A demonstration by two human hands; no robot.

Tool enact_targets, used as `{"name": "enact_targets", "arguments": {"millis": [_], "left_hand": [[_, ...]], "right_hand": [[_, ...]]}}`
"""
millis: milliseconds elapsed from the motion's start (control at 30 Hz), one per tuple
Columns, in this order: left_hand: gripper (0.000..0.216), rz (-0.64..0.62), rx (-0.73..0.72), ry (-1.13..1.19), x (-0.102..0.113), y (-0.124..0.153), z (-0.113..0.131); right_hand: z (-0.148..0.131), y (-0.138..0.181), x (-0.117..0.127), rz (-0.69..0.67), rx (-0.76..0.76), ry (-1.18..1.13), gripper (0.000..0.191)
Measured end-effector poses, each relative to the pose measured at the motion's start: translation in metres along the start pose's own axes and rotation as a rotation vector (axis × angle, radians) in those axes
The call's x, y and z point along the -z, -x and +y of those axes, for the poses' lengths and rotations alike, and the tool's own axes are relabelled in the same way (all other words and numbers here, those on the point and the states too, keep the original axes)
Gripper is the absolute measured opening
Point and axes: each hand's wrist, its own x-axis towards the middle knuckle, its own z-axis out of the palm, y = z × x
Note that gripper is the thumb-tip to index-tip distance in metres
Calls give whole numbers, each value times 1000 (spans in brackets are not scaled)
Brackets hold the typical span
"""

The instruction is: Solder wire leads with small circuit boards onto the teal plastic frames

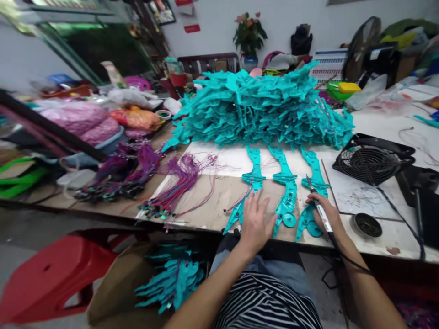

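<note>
- The person's left hand [255, 219] is lying palm down over the lower left teal piece [254, 167], its grip spreading apart.
- The right hand [331, 217] is clamping its grip on a soldering iron [323, 217], tip pointing away from the body, near the right teal piece [312, 167].
- With the middle teal piece [286, 196], they are lying in a row, long axes running from the worktop's [398, 235] near edge towards a teal heap [254, 109].
- A black fan [373, 160] is sitting rightward, wires [180, 183] leftward.

On the tabletop [212, 212], three pieces [288, 194] lie in a row before a heap of similar pieces [264, 112], with wires [183, 180] to their left and a fan [368, 161] and dish [364, 234] to their right.
</note>
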Motion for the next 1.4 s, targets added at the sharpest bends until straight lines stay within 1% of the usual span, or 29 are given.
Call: {"name": "enact_targets", "arguments": {"millis": [33,100,133,200,300,367,433,500,567,633,667,700,733,767,800,833,900,967,1000,1033,1100,1167,1233,1267,1300,1400], "left_hand": [[43,26,28,-67,13,0,-12],[44,34,85,-160,33,2,-37],[45,25,105,-181,39,3,-48],[49,-15,140,-188,45,2,-62],[49,-132,211,-206,42,-6,-66],[39,-218,259,-243,41,-11,-63],[28,-264,302,-270,43,-9,-64],[25,-264,337,-282,50,1,-70],[24,-234,337,-300,58,15,-81],[25,-172,291,-316,66,21,-89],[29,-128,257,-318,69,17,-90],[34,-84,219,-311,70,8,-89],[39,-46,181,-297,69,-8,-86],[40,-23,149,-281,64,-29,-81],[38,-32,117,-257,57,-54,-75],[34,-64,103,-256,46,-81,-69],[32,-148,145,-317,17,-133,-57],[24,-238,191,-338,-11,-171,-49],[20,-265,206,-338,-23,-183,-47],[18,-281,215,-335,-30,-189,-47],[22,-282,236,-343,-34,-191,-51],[28,-221,304,-375,-24,-187,-58],[35,-143,414,-425,-10,-185,-67],[37,-135,463,-449,-4,-186,-71],[37,-155,497,-465,0,-188,-75],[30,-313,511,-449,3,-194,-84]], "right_hand": [[-3,-3,0,16,28,43,33],[-14,-9,-3,29,96,122,24],[-21,-13,-6,20,132,144,22],[-34,-19,-14,-35,173,150,24],[-48,-23,-28,-130,166,157,28],[-52,-23,-35,-177,161,164,28],[-54,-22,-39,-191,164,156,28],[-56,-22,-40,-188,164,147,27],[-58,-21,-40,-177,164,145,27],[-59,-20,-40,-174,168,145,26],[-60,-20,-40,-170,169,140,26],[-60,-20,-40,-169,169,132,26],[-60,-19,-40,-169,169,119,26],[-59,-19,-40,-162,169,102,26],[-59,-19,-40,-156,165,86,26],[-59,-19,-40,-150,159,70,26],[-58,-20,-39,-144,147,47,26],[-57,-19,-40,-149,145,26,27],[-56,-19,-40,-154,144,14,28],[-55,-18,-41,-152,142,0,29],[-53,-15,-44,-144,131,-23,30],[-52,-12,-47,-129,121,-39,30],[-52,-11,-48,-122,121,-47,29],[-52,-10,-49,-121,124,-49,28],[-52,-11,-48,-123,125,-49,27],[-52,-12,-46,-142,127,-46,26]]}}
